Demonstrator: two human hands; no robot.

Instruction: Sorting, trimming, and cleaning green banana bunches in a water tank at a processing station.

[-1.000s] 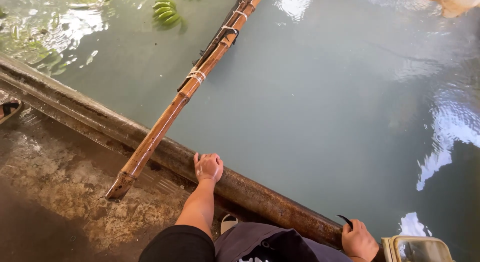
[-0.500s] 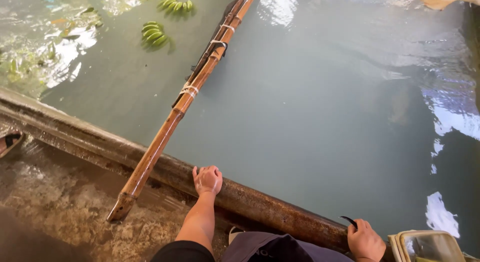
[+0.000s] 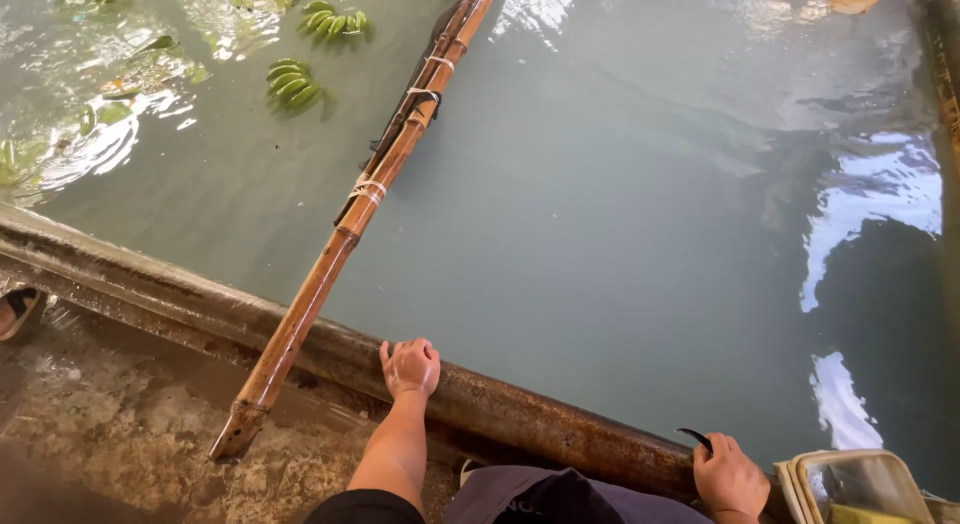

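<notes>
Rim (image 3: pixel 560 424) of the water tank, a rusty rounded edge, runs from far left down to lower right, and both hands sit on it. Left hand (image 3: pixel 410 367) rests on top of the rim, fingers (image 3: pixel 420 352) curled and pressed together over the edge, knuckles toward the water; looks like a brace for leaning over. Right hand (image 3: pixel 730 476) is on the same rim well to the right, closed around a small dark curved blade (image 3: pixel 695 439) whose tip pokes out past the fingers toward the water. Exact finger wrap on the handle cannot be told, only the back of the hand shows.

Bamboo pole (image 3: pixel 340 254) lies just left of the left-hand fingers, not touching them. Its lower end is propped on the wet concrete floor (image 3: pixel 120 434) outside the tank, its shaft crosses the rim and slants out over the water, so the rim holds it up. Light cord bindings lash a dark strip along its upper part.

Murky green water (image 3: pixel 620 214) fills the tank beyond the fingers. Green banana bunches (image 3: pixel 292 82) float far off, well apart from both hands. A clear-lidded plastic box (image 3: pixel 860 484) sits just right of the right hand. A sandalled foot (image 3: pixel 15 312) shows at the far left edge.
</notes>
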